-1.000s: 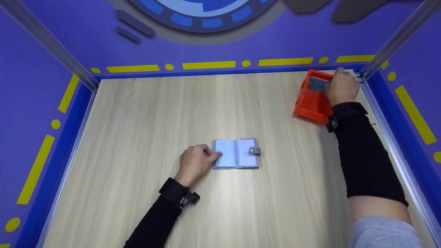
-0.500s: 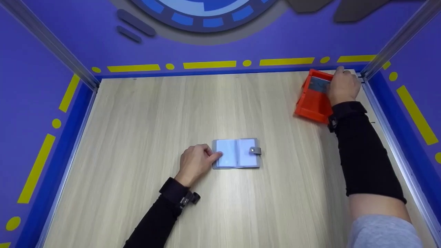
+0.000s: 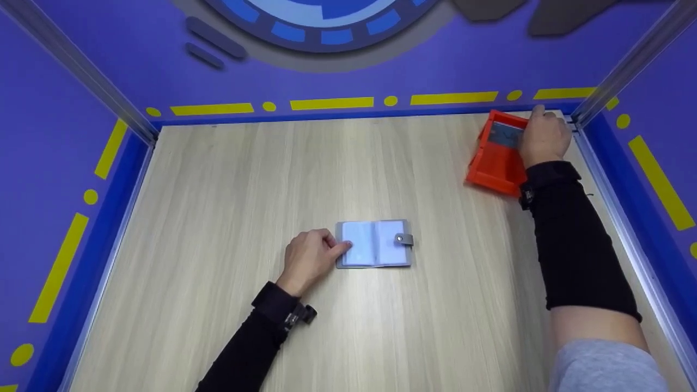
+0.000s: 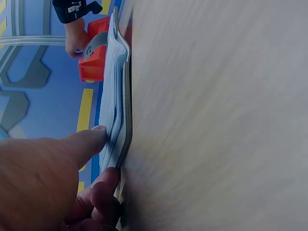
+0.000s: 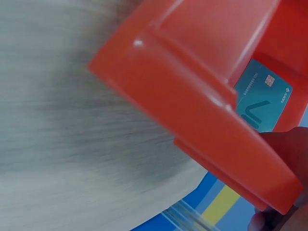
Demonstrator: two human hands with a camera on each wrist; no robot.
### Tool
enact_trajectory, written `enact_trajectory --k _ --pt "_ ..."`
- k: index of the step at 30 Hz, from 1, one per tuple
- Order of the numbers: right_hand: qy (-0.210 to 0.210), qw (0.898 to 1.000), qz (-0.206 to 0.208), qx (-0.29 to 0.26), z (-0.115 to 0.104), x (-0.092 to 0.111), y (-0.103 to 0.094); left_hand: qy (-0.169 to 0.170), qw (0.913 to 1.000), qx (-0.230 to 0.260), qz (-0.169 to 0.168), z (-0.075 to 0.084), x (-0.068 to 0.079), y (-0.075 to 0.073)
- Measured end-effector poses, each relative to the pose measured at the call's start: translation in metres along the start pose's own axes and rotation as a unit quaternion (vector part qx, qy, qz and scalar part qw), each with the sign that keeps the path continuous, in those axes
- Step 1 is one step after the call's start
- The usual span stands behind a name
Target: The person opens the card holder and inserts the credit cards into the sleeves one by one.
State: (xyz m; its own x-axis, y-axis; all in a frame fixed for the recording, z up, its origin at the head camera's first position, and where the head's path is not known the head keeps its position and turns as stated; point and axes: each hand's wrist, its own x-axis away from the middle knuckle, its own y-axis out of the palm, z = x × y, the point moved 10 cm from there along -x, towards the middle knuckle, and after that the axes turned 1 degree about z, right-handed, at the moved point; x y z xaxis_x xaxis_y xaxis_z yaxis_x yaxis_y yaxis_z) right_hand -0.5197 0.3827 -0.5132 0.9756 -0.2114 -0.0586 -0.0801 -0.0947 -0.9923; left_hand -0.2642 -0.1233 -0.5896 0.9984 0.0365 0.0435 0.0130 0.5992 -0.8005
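A small grey card holder (image 3: pixel 358 250) with pale plastic sleeves and a snap strap (image 3: pixel 404 239) lies spread open on the table. My left hand (image 3: pixel 309 260) pinches its left edge, thumb on the sleeves and fingers at the cover's underside, as the left wrist view shows. At the far right corner, my right hand (image 3: pixel 546 137) grips the right wall of a red plastic bin (image 3: pixel 493 167). Inside the bin rests a teal card (image 5: pixel 263 97) with a gold chip, close to the hand. The right fingers are partly hidden behind the bin wall.
The wood-grain table (image 3: pixel 245 179) is enclosed by blue panels (image 3: pixel 337 81) with yellow dashes at the back and both sides. Metal rails (image 3: pixel 626 218) run along its side edges, near the right forearm.
Both hands keep their holds on the card holder and the bin. The right hand shifts only slightly to the right; otherwise nothing visibly moves.
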Motion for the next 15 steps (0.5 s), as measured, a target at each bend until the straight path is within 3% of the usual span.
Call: enact_trajectory --k 8,15 --pt "0.010 1.000 -0.015 0.016 -0.0020 0.0006 -0.0011 0.003 1.0000 0.001 0.003 0.0005 0.0002 0.0005" --pt "-0.006 1.000 -0.006 0.014 -0.0008 0.0004 -0.0052 0.002 1.0000 0.001 0.001 0.0006 -0.0002 0.0016"
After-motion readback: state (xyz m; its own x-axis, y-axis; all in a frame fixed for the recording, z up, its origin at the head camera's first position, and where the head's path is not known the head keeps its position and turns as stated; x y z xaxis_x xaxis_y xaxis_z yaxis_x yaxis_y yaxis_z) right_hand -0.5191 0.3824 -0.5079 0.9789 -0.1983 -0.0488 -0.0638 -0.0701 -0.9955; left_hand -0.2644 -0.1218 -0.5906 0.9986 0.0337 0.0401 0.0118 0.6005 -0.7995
